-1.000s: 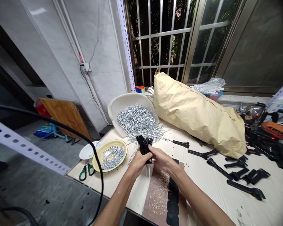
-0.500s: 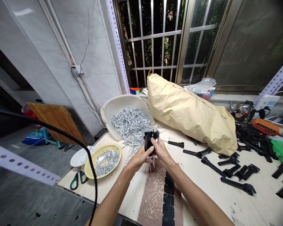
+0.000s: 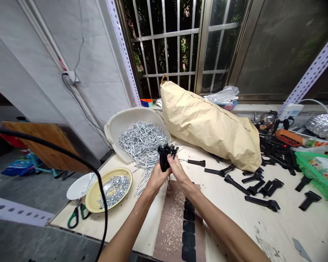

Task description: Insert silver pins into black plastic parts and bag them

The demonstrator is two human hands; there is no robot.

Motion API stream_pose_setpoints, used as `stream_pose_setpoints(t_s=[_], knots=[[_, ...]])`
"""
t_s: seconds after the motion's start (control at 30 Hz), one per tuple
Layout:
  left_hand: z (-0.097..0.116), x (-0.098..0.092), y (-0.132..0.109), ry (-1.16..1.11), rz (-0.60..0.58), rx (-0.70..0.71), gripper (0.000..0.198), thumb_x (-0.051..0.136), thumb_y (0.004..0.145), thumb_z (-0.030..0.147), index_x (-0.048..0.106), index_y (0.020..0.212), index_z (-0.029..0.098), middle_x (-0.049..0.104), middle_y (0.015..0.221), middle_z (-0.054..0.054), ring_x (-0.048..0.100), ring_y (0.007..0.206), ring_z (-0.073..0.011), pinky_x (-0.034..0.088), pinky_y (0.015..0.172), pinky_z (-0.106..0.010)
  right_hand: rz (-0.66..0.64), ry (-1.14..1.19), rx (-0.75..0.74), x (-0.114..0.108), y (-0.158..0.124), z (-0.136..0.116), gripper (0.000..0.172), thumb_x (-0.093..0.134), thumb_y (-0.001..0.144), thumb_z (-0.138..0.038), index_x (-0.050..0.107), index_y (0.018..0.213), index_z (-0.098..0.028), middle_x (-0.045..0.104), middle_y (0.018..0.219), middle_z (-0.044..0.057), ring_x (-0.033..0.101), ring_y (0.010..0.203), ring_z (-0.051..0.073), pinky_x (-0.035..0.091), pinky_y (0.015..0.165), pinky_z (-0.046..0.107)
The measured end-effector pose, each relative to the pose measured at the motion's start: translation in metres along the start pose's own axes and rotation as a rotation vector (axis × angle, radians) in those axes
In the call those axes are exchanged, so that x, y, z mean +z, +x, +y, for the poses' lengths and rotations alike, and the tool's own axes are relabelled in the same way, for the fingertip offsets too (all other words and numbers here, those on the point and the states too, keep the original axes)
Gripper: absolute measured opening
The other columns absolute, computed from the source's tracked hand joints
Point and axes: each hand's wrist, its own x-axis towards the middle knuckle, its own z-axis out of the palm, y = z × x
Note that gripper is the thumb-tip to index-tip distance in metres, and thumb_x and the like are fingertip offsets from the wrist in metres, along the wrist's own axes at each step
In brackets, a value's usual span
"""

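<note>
Both hands meet over the front middle of the table. My left hand [image 3: 157, 178] is closed around a small bunch of black plastic parts [image 3: 164, 158], held upright. From the other side my right hand [image 3: 177, 168] grips the same bunch, its thumb lying across it. A thin metal rod end shows just below the fingers. Behind the hands, a heap of silvery metal pins [image 3: 143, 140] spills from a tilted white basin [image 3: 112, 127]. Below the hands lies a brown board [image 3: 168, 233] with pale crumbs and a row of black pads [image 3: 188, 227].
A yellow dish [image 3: 91, 203] of small metal pieces, a white dish [image 3: 73, 187] and green-handled scissors [image 3: 74, 218] stand left. A large paper sack [image 3: 207, 123] lies behind. Loose black parts [image 3: 262, 202] and a green basket [image 3: 311, 174] are on the right. A black cable [image 3: 105, 196] crosses the left foreground.
The view has swung to the right, so the scene sits further left and more of the green basket shows. Both hands still hold the black parts, now turned a little.
</note>
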Motion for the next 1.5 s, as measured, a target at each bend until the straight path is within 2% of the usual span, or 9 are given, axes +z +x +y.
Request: stream_pose_setpoints(t_s=[0.2, 0.33, 0.47, 0.57, 0.73, 1.07, 1.2, 1.4, 1.5], knots=[[-0.013, 0.001, 0.021, -0.007, 0.007, -0.053, 0.032, 0.064, 0.073, 0.042, 0.052, 0.082, 0.014, 0.048, 0.06, 0.004, 0.042, 0.048, -0.0084, 0.036, 0.047, -0.021, -0.211, -0.549, -0.068, -0.069, 0.006, 0.004, 0.053, 0.032, 0.091, -0.056, 0.053, 0.124, -0.019, 0.063, 0.11, 0.007, 0.056, 0.104, 0.021, 0.044, 0.089, 0.038], [-0.027, -0.007, 0.038, 0.362, -0.059, 0.097, 0.029, 0.058, 0.077, 0.03, 0.051, 0.102, 0.016, 0.057, 0.08, -0.003, 0.053, 0.066, -0.0155, 0.041, 0.059, -0.026, -0.158, -1.306, -0.113, -0.138, 0.021, 0.009, 0.04, 0.032, 0.096, -0.038, 0.058, 0.12, -0.021, 0.06, 0.116, 0.01, 0.047, 0.111, 0.023, 0.036, 0.093, 0.039], [-0.053, 0.004, 0.045, 0.85, -0.337, 0.299, 0.028, 0.046, 0.081, 0.016, 0.048, 0.109, 0.016, 0.058, 0.094, -0.009, 0.053, 0.086, -0.022, 0.04, 0.074, -0.033, -0.298, -1.474, -0.071, -0.17, 0.039, 0.017, 0.029, 0.043, 0.092, -0.03, 0.065, 0.11, -0.025, 0.063, 0.098, 0.009, 0.049, 0.096, 0.021, 0.037, 0.083, 0.031], [-0.068, 0.02, 0.047, 1.009, -0.479, 0.356, 0.018, 0.036, 0.085, 0.013, 0.051, 0.093, 0.018, 0.056, 0.09, -0.007, 0.049, 0.082, -0.0205, 0.038, 0.074, -0.032, -0.446, -1.525, -0.081, -0.174, 0.053, 0.023, 0.028, 0.049, 0.089, -0.028, 0.062, 0.114, -0.03, 0.062, 0.097, 0.006, 0.05, 0.092, 0.019, 0.036, 0.077, 0.026], [-0.072, 0.031, 0.055, 1.037, -0.499, 0.338, 0.018, 0.033, 0.087, 0.012, 0.049, 0.09, 0.019, 0.054, 0.089, -0.005, 0.046, 0.082, -0.0185, 0.037, 0.075, -0.03, -0.542, -1.597, -0.064, -0.179, 0.076, 0.024, 0.028, 0.048, 0.088, -0.025, 0.062, 0.112, -0.026, 0.059, 0.099, 0.006, 0.052, 0.093, 0.017, 0.035, 0.075, 0.023], [-0.082, 0.049, 0.065, 1.154, -0.484, 0.241, 0.027, 0.032, 0.089, 0.015, 0.049, 0.109, 0.012, 0.053, 0.102, -0.014, 0.045, 0.097, -0.0263, 0.036, 0.085, -0.041, -0.401, -1.704, 0.008, -0.174, 0.09, 0.025, 0.026, 0.04, 0.092, -0.028, 0.061, 0.104, -0.022, 0.06, 0.099, 0.007, 0.058, 0.082, 0.018, 0.036, 0.065, 0.025], [-0.084, 0.057, 0.07, 1.149, -0.508, 0.188, 0.058, 0.048, 0.081, 0.018, 0.029, 0.135, 0.008, 0.047, 0.122, -0.021, 0.04, 0.111, -0.0327, 0.031, 0.093, -0.047, -0.289, -1.717, -0.011, -0.173, 0.084, 0.003, 0.032, 0.03, 0.095, -0.033, 0.058, 0.108, -0.022, 0.058, 0.106, 0.008, 0.057, 0.089, 0.019, 0.036, 0.065, 0.026], [-0.05, 0.033, 0.064, 1.035, -0.622, 0.206, 0.064, 0.063, 0.071, 0.024, 0.043, 0.131, 0.015, 0.045, 0.132, -0.015, 0.041, 0.118, -0.029, 0.033, 0.097, -0.038, -0.063, -1.528, -0.276, -0.158, 0.038, -0.04, 0.026, 0.038, 0.093, -0.033, 0.061, 0.1, -0.022, 0.06, 0.098, 0.005, 0.058, 0.084, 0.017, 0.04, 0.067, 0.026], [-0.024, -0.001, 0.034, 0.982, -0.289, 0.227, 0.034, 0.048, 0.085, 0.024, 0.056, 0.118, 0.016, 0.057, 0.115, -0.011, 0.051, 0.107, -0.0237, 0.038, 0.091, -0.035, -0.082, -1.385, -0.371, -0.156, -0.004, -0.048, 0.024, 0.041, 0.091, -0.031, 0.062, 0.097, -0.022, 0.061, 0.098, 0.005, 0.06, 0.083, 0.017, 0.043, 0.071, 0.026]])
